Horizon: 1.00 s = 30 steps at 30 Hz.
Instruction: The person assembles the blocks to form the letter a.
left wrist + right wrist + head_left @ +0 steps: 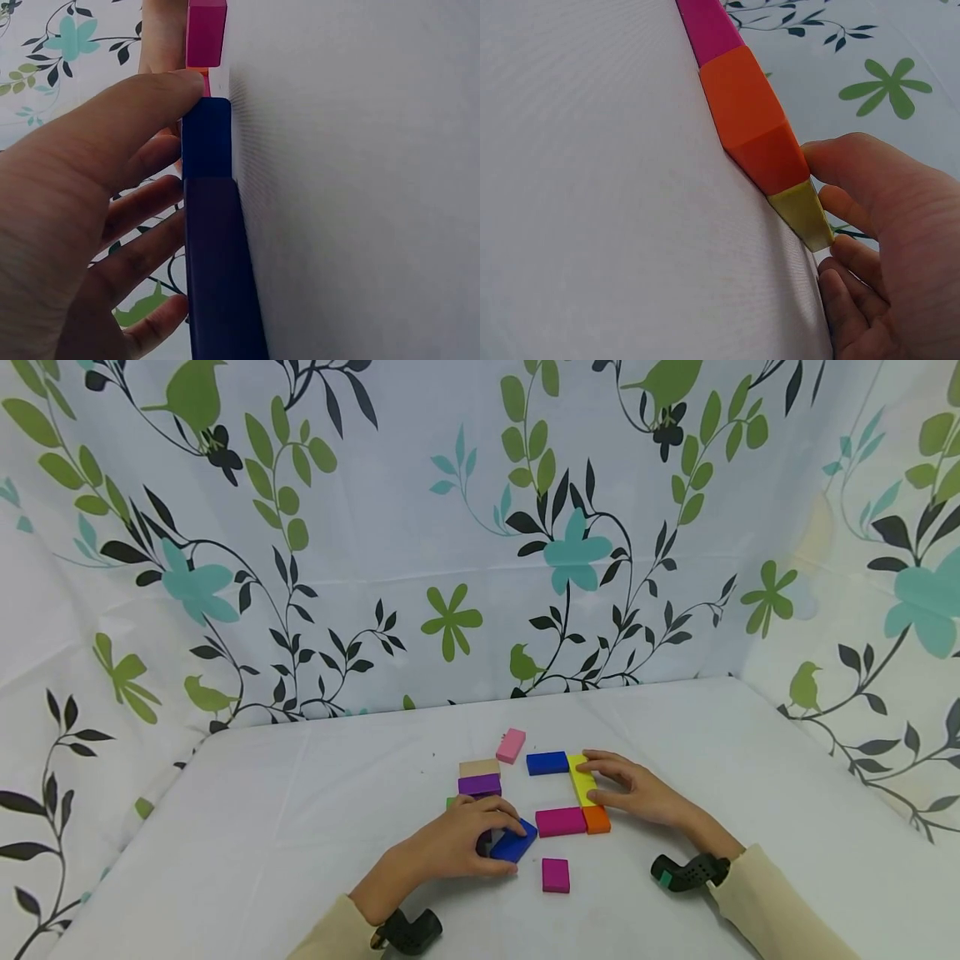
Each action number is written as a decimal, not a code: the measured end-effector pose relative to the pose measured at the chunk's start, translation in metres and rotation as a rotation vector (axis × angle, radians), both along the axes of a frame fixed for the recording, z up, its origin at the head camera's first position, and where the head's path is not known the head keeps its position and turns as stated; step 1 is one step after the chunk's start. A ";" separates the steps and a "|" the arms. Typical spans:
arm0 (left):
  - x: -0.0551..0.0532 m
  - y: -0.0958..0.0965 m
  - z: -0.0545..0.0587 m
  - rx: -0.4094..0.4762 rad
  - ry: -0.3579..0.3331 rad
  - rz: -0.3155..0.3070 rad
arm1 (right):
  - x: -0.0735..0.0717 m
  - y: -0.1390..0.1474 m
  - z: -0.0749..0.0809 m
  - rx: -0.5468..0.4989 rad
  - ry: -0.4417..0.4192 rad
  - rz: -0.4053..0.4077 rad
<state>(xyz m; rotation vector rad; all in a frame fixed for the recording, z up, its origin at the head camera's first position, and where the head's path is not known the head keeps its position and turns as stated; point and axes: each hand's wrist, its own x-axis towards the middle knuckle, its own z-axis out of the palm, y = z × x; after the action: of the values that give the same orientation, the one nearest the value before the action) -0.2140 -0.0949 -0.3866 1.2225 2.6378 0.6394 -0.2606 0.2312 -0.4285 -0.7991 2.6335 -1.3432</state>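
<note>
My left hand (468,839) pinches a blue block (516,843) at the near left of the group, its thumb at the near edge and fingertips on the far side. A dark block (221,262) lies right against the blue one in the left wrist view, mostly hidden under the hand in the head view. My right hand (637,789) rests its fingertips and thumb along the right side of a long yellow block (582,781), fingers loosely extended. An orange block (597,820) meets the yellow block's near end, and a long magenta block (560,822) adjoins the orange one.
Another blue block (547,763) lies by the yellow block's far end. A pink block (511,746) sits farther back. Tan (478,768) and purple (479,785) blocks lie beyond my left hand. A short magenta block (556,875) is nearest. Patterned cloth (465,527) hangs behind the white table (300,827).
</note>
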 end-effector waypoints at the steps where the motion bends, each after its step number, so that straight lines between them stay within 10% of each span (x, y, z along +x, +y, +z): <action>1: 0.000 0.000 0.000 0.000 0.006 -0.002 | 0.000 0.000 0.000 0.000 0.000 0.000; 30: 0.001 0.004 -0.004 -0.003 0.022 0.025 | 0.001 0.000 0.000 0.005 -0.016 -0.012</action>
<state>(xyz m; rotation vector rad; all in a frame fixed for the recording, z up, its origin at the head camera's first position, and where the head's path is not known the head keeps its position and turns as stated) -0.2134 -0.0911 -0.3902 1.2042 2.6757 0.6288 -0.2593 0.2310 -0.4281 -0.7695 2.6327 -1.3395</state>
